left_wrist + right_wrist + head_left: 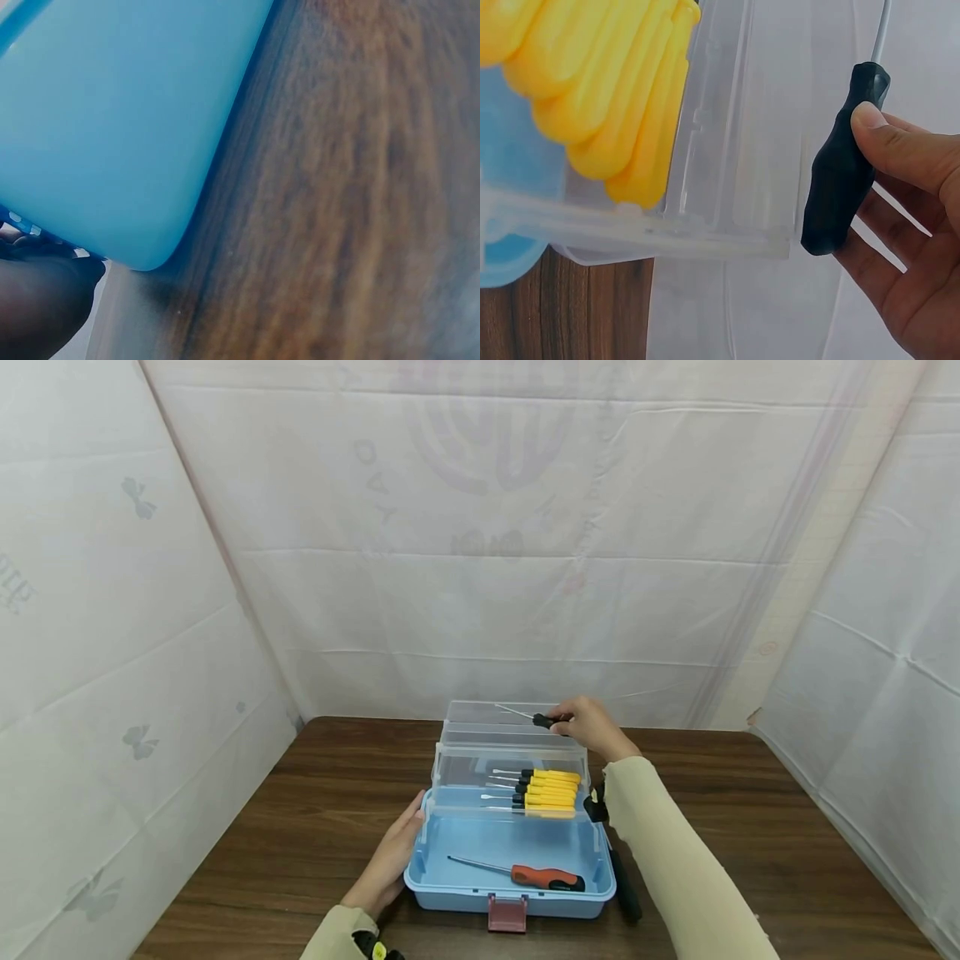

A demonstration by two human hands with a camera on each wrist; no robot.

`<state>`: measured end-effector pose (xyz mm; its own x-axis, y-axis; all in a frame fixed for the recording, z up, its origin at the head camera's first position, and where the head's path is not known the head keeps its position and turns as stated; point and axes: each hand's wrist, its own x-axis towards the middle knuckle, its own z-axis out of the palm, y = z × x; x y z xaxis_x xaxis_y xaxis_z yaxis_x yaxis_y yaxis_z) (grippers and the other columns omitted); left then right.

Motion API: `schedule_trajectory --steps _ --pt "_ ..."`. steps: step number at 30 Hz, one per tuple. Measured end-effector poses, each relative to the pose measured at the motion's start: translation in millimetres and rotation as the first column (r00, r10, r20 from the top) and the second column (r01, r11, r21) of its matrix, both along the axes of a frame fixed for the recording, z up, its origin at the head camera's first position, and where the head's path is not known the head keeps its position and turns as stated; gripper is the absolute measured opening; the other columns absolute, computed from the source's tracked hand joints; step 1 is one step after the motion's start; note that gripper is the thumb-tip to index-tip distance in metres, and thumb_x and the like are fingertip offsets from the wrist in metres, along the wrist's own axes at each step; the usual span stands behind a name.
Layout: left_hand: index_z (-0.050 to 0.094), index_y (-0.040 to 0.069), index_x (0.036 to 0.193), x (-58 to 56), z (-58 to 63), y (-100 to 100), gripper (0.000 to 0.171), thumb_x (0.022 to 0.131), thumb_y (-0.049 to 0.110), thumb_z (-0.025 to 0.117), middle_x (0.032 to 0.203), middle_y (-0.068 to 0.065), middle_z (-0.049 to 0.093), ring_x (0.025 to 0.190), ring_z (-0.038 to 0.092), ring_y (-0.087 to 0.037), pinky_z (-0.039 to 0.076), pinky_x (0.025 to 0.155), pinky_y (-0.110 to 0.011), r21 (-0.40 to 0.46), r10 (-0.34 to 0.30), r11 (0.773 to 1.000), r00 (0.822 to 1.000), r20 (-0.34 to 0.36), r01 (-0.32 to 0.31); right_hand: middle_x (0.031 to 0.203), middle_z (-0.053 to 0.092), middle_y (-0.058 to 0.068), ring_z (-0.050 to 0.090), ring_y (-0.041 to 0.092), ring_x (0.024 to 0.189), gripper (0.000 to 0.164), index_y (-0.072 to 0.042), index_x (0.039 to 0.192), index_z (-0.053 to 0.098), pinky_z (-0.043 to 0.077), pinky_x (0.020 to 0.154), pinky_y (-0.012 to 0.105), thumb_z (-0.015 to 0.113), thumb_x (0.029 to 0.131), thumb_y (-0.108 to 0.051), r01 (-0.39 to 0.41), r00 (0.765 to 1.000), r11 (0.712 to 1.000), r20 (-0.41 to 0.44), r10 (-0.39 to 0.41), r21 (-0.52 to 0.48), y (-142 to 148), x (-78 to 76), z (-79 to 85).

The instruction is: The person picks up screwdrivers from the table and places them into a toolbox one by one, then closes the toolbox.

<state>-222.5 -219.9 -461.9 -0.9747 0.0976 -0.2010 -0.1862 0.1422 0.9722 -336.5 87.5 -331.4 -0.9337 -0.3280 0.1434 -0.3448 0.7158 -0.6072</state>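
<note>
My right hand pinches a screwdriver by its black handle, thumb on one side and fingers on the other. It is held over the raised clear tray of a light blue toolbox, the shaft pointing left in the head view. Several yellow-handled screwdrivers lie side by side in that tray. On the floor of the box rests a larger orange and black screwdriver. My left hand lies against the left side of the box with its fingers extended.
To the right of the box a black-handled tool lies on the dark wooden table, partly hidden by the box and sleeve. A pink latch hangs at the box's front. White sheeting encloses the table at the back and sides.
</note>
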Motion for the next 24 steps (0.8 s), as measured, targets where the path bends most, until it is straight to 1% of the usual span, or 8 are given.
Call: schedule_trajectory --steps 8,11,18,24 --pt "0.013 0.017 0.156 0.8 -1.8 0.1 0.064 0.103 0.048 0.031 0.161 -0.019 0.01 0.146 0.008 -0.044 0.013 0.114 -0.063 -0.002 -0.003 1.0 1.0 -0.003 0.003 0.104 0.068 0.014 0.062 0.019 0.081 0.026 -0.001 0.115 0.069 0.056 0.073 0.032 0.065 0.089 -0.003 0.006 0.998 1.0 0.059 -0.007 0.001 -6.6 -0.2 -0.6" --pt "0.013 0.017 0.156 1.2 -1.9 0.4 0.065 0.102 0.049 0.031 0.161 -0.019 0.01 0.146 0.008 -0.044 0.013 0.114 -0.063 0.0 -0.004 1.0 1.0 -0.005 0.004 0.103 0.068 0.014 0.062 0.019 0.081 0.025 0.0 0.114 0.07 0.056 0.075 0.034 0.065 0.089 -0.001 0.005 0.998 1.0 0.062 -0.005 0.001 -7.9 -0.5 -1.8" --pt "0.014 0.017 0.156 1.0 -2.0 0.1 0.065 0.102 0.05 0.032 0.161 -0.018 0.01 0.146 0.008 -0.043 0.013 0.115 -0.062 0.001 -0.003 1.0 1.0 -0.011 0.003 0.1 0.069 0.013 0.06 0.019 0.079 0.025 -0.001 0.112 0.071 0.055 0.072 0.032 0.066 0.088 -0.001 0.022 0.997 1.0 0.069 -0.023 0.016 -10.2 -0.9 -6.1" --pt "0.013 0.017 0.156 0.7 -2.8 -0.3 0.067 0.102 0.051 0.032 0.161 -0.019 0.01 0.146 0.008 -0.044 0.012 0.115 -0.063 0.002 -0.003 1.0 1.0 -0.011 0.003 0.1 0.07 0.013 0.062 0.018 0.08 0.023 -0.001 0.11 0.072 0.055 0.074 0.033 0.067 0.087 -0.001 0.031 0.997 0.999 0.074 -0.033 0.026 -11.9 -1.9 -10.2"
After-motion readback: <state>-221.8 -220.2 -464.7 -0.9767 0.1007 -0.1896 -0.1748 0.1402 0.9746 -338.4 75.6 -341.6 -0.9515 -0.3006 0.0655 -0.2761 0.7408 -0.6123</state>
